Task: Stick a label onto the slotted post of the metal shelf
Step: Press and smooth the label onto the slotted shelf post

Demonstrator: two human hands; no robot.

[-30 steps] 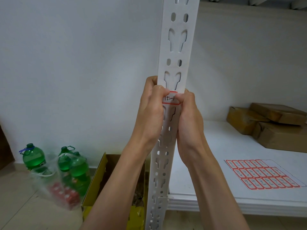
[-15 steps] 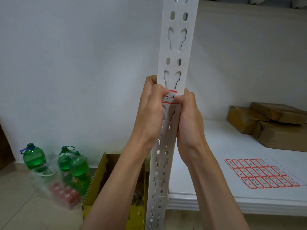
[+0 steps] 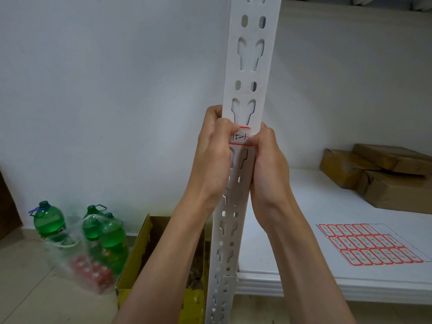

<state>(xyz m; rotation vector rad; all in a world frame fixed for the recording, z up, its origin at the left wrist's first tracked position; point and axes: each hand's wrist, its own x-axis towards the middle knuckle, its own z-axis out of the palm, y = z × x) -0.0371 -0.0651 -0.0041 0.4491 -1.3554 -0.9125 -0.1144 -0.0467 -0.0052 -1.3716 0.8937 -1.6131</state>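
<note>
A white slotted post rises through the middle of the view. A small white label with red borders and handwritten marks lies flat across its front face, just below a keyhole slot. My left hand wraps the post's left edge with its thumb on the label's left end. On the other side my right hand grips the post, thumb pressing the label's right end. Both ends of the label are covered by the thumbs.
A sheet of red-bordered labels lies on the white shelf board at right, with brown parcels behind. On the floor at left stand green bottles in a plastic bag and an open yellow carton.
My thumbs have shifted slightly on the label's ends; the label and post stay in place.
</note>
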